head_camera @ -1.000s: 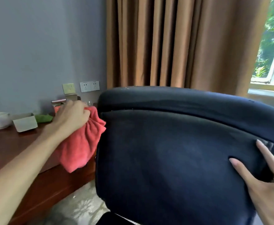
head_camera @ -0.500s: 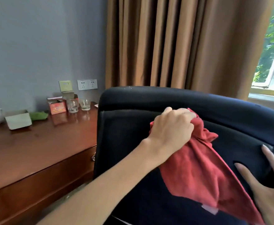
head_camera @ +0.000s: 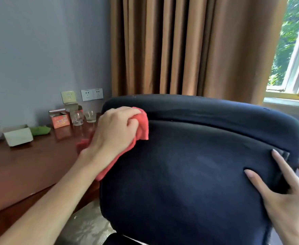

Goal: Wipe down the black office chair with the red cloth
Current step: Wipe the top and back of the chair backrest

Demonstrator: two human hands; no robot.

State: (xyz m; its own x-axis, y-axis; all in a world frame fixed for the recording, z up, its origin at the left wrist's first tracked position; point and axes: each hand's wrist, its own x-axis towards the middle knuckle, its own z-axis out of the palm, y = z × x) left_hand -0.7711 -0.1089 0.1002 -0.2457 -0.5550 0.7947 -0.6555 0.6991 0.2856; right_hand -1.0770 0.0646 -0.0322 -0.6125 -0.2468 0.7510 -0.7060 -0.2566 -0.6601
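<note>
I see my left hand knuckles up, fingers curled tight around a bunched red cloth, pressing it against the upper left corner of the black office chair backrest, just below the padded top roll. The left forearm runs up from the lower left of the head view, bare, crossing in front of the wooden desk, and the wrist bends slightly so the fist lies against the fabric. A tail of the cloth hangs down under the wrist along the chair's left edge. My right hand comes in from the lower right with the fingers spread and extended; it wraps the right edge of the backrest, index and middle finger flat on the near face beside a small grey tag, other fingers hooked round the far side, so it grips the chair edge itself. The backrest fills the middle of the view, facing me. On the desk near the wall stand two glasses, a red box, a pale folded card and a green packet. Brown curtains hang behind the chair, with a window at the right.
</note>
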